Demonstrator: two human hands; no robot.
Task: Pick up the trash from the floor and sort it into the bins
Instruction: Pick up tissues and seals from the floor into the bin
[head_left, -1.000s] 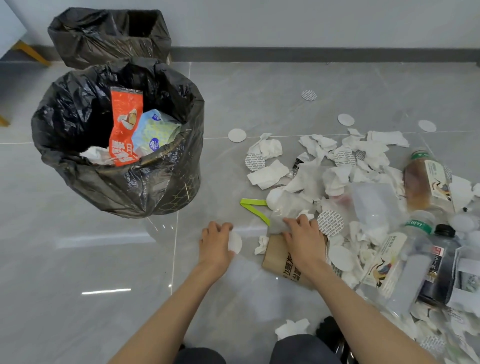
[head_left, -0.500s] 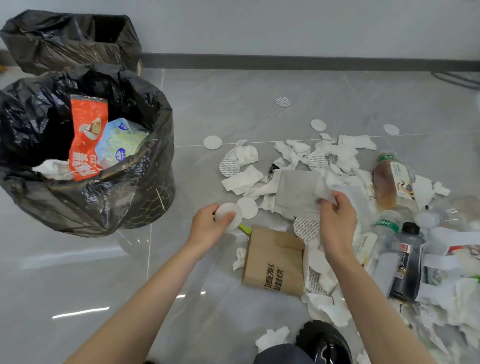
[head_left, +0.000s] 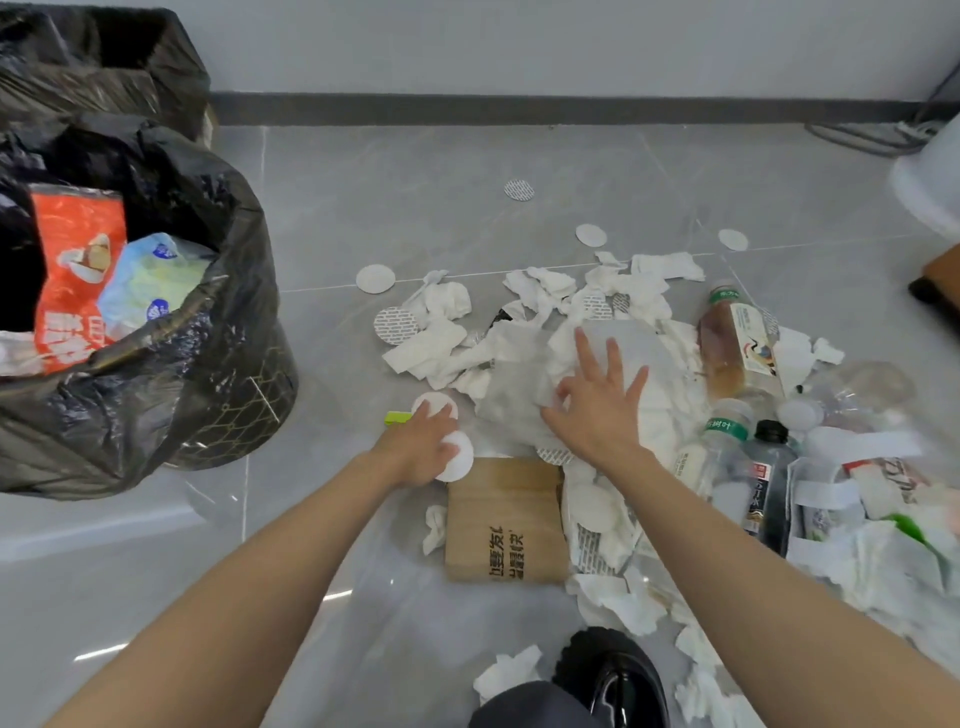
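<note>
Gathering the small pieces is the step now, yes?

I think so. The left hand (head_left: 423, 448) holds one white disc (head_left: 460, 460) against its palm, and its fingers touch a second disc (head_left: 432, 399) on the floor (head_left: 467, 182), just beside the green strip (head_left: 397, 417).

And the right hand?

The right hand (head_left: 597, 415) lies on a clear plastic sheet (head_left: 623, 332) on top of the tissue pile (head_left: 431, 353). Three fingers are spread. The forefinger bends toward the thumb, but I cannot tell if they pinch the sheet.

What does the next move need?

Probably to lift the second disc and carry both to the near bin (head_left: 182, 389) at the left. The brown paper bag (head_left: 504, 519) and the tea bottle (head_left: 737, 353) lie close, so the sheet may drag tissues along.
</note>
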